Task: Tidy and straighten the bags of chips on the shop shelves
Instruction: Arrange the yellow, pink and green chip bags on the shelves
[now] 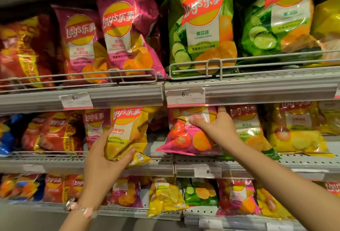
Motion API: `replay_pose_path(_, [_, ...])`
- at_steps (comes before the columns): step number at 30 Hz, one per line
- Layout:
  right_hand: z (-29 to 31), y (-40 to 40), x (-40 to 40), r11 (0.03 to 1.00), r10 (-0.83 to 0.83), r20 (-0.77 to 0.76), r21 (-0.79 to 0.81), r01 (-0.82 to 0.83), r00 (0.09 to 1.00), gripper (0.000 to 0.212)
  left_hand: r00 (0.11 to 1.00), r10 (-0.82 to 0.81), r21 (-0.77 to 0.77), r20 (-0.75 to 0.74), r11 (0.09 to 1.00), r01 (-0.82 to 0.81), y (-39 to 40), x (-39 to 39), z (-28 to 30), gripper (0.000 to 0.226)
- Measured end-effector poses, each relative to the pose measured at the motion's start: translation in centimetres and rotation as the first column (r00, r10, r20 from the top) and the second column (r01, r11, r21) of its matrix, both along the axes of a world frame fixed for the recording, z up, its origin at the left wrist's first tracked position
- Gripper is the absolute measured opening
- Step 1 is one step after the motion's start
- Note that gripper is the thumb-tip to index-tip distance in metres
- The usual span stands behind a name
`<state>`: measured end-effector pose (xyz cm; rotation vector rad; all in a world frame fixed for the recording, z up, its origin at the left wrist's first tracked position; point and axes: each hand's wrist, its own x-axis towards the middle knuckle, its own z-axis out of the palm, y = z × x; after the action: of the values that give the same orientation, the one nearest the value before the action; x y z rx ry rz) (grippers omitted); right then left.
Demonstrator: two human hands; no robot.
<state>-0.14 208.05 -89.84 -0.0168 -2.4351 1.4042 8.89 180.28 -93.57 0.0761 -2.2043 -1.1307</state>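
Looking forward and down from the head camera, three shelf levels stocked with chip bags are seen. On the middle shelf (230, 162) a yellow bag (127, 135) is gripped at its lower left by the left hand (103, 157), the fingers curled under the bottom edge and the thumb laid along the side; the bag is tilted and its bottom corner hangs past the shelf's front edge. A beaded bracelet (81, 207) is worn on the left wrist. To the right, on the same shelf, a pink tomato bag (185, 137) is held by the right hand (217, 127), the thumb pressed across its front and the fingers wrapped round its right edge; the bag leans with its top tucked under a price tag (185, 97). Just beside it a green cucumber bag (247, 124) is partly covered by the right hand. On the top shelf, magenta bags (127, 37) and large green bags (200, 28) are kept behind a wire rail (211, 64).
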Motion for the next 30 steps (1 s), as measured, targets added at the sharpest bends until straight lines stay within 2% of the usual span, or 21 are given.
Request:
replay_pose_path(6, [0.5,-4.8,-1.4,0.994,-0.029,0.097,0.104,0.019,0.995,0.072,0.999,0.045,0.064,-0.002,0.997,-0.045,-2.8,2.7,-0.8,0.079])
replay_pose_path(9, [0.3,-7.2,-2.0,0.974,0.029,0.202,0.215,-0.073,0.979,0.061,0.997,0.072,0.08,-0.009,0.994,-0.071,-3.6,3.4,-1.2,0.077])
replay_pose_path(13, [0.0,-10.6,-3.1,0.956,0.099,0.297,0.237,-0.173,0.95,0.058,0.996,0.085,0.05,0.005,0.995,-0.085,-4.3,3.6,-1.8,0.079])
replay_pose_path(15, [-0.4,-12.1,-3.6,0.934,0.087,0.305,0.306,-0.184,0.948,0.065,0.996,0.092,0.038,-0.003,0.995,-0.092,-4.5,3.6,-2.1,0.078])
replay_pose_path(20, [-2.8,-14.2,-4.0,0.93,0.022,0.11,0.362,-0.061,0.994,0.089,0.995,0.094,0.058,-0.014,0.994,-0.093,-3.9,3.7,-2.2,0.077])
replay_pose_path(22, [-3.7,-14.4,-4.2,0.892,-0.013,0.128,0.449,-0.046,0.992,0.092,0.997,0.079,0.066,-0.018,0.995,-0.078,-3.5,3.8,-2.1,0.075])
replay_pose_path(24, [-3.8,-14.3,-4.5,0.863,0.014,0.175,0.495,-0.1,0.984,0.096,0.997,0.07,0.051,-0.024,0.996,-0.069,-3.1,3.8,-2.1,0.073])
replay_pose_path(27, [-2.8,-13.3,-4.3,0.885,0.194,0.271,0.367,-0.287,0.943,0.091,0.999,0.046,0.053,-0.011,0.998,-0.045,-2.4,3.9,-2.0,0.07])
replay_pose_path(30, [-1.7,-11.8,-2.4,0.931,0.328,0.187,0.104,-0.351,0.926,0.063,1.0,0.02,0.029,-0.01,0.999,-0.02,-1.4,3.6,-1.8,0.076])
